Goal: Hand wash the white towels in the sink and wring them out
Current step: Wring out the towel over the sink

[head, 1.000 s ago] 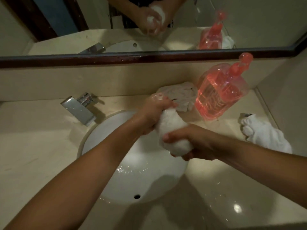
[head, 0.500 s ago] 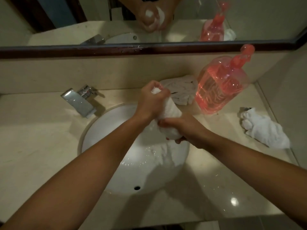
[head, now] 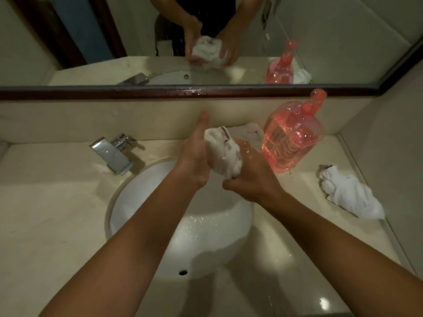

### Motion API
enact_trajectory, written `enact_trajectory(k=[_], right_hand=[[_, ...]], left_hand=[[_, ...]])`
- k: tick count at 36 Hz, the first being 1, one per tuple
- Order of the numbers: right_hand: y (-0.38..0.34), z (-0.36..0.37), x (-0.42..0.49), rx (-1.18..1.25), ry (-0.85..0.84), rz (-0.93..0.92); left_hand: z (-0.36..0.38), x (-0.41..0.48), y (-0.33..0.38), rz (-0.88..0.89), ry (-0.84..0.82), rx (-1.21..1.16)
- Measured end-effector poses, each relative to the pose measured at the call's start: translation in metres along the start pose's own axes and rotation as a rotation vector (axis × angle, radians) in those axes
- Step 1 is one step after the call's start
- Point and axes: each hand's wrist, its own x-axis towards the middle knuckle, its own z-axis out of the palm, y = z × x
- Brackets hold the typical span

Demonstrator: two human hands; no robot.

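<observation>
Head view, towel: we hold the balled towel [head: 223,154] at frame centre, over the sink's [head: 109,213] far rim.
Fingers: left hand [head: 194,154] presses it, fingers straight; right hand [head: 249,177] curls round its lower end.
Wringing well: we judge both hands should clamp, twist oppositely, and drip into the sink.

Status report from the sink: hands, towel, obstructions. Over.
Left hand pressing flat on bunched towel, right hand gripping it. Towel held above sink far rim. Pink soap bottle close beside right hand.
</observation>
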Motion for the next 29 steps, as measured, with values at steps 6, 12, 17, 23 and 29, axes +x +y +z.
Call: enact_trajectory(k=[6,12,17,23,29], right_hand=[[-0.019,-0.028,-0.011,1.247,-0.525,0.358],[-0.027,-0.002,-0.024,1.942,-1.111,0.275],[-0.025,-0.003,-0.028,1.963,-1.075,0.279],[-0.028,-0.033,-0.026,1.752,-1.064,0.327],[-0.063,-0.074,-0.024,1.2,-0.908,0.377]], left_hand=[[-0.025,0.007,-0.003,0.264,-0.288,-0.104],[-0.014,0.023,0.005,0.148,-0.858,-0.278],[-0.015,0.02,0.019,0.099,-0.77,-0.131],[-0.014,0.014,0.035,0.031,-0.722,-0.089],[-0.006,-0.003,0.051,0.027,-0.599,-0.011]])
